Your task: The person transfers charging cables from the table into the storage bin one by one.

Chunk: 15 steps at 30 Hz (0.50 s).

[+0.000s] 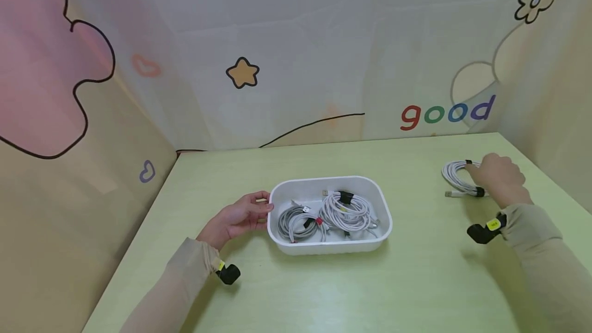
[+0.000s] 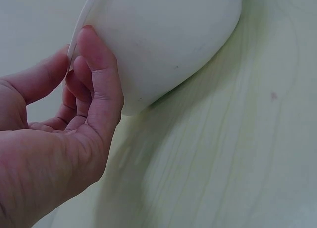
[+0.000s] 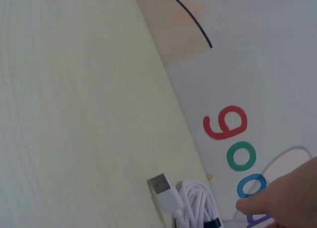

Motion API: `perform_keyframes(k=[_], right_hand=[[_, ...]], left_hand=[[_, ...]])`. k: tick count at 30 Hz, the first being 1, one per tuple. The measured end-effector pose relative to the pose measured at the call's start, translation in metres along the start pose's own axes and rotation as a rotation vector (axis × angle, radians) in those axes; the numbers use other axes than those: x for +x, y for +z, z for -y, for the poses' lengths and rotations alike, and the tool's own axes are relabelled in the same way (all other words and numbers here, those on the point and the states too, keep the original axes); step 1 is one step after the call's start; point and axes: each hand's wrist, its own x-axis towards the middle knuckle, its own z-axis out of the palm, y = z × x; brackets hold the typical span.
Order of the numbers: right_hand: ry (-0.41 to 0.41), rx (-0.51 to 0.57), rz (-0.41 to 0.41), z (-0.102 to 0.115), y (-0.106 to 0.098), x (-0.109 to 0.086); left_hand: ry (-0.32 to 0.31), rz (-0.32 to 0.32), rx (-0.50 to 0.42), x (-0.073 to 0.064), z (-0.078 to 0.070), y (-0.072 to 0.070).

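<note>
A white plastic bin (image 1: 330,247) holds several coiled cables: a grey coil (image 1: 289,225) at its left and a larger white coil (image 1: 342,215) with a black tie at its right. My left hand (image 1: 240,218) pinches the bin's left rim, thumb on one side and fingers outside, as the left wrist view shows. To the right, a white USB cable (image 1: 450,173), coiled with black ties, lies on the table. My right hand (image 1: 501,179) is at this coil's right side; its thumb (image 3: 255,205) shows beside the coil, the other fingers are hidden, and I cannot tell if they grip it.
The pale wood-grain table (image 1: 222,168) carries the bin near its middle. A printed curtain (image 1: 296,40) rises along the table's back edge, with more fabric at the left and right sides. Black cameras (image 1: 228,273) sit on both wrists.
</note>
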Motion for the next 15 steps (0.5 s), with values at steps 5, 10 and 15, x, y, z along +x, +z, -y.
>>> perform_keyframes(k=[5,10,15], right_hand=[[0.048,-0.065,0.096,-0.022,0.005,-0.002],[0.072,-0.099,0.149,-0.034,0.007,-0.001],[0.086,-0.075,0.175,-0.042,0.007,0.0]], left_hand=[[-0.007,0.005,0.005,0.001,0.001,0.001],[-0.013,0.001,0.007,0.002,0.001,0.001],[-0.011,-0.001,0.01,0.002,0.0,0.002]])
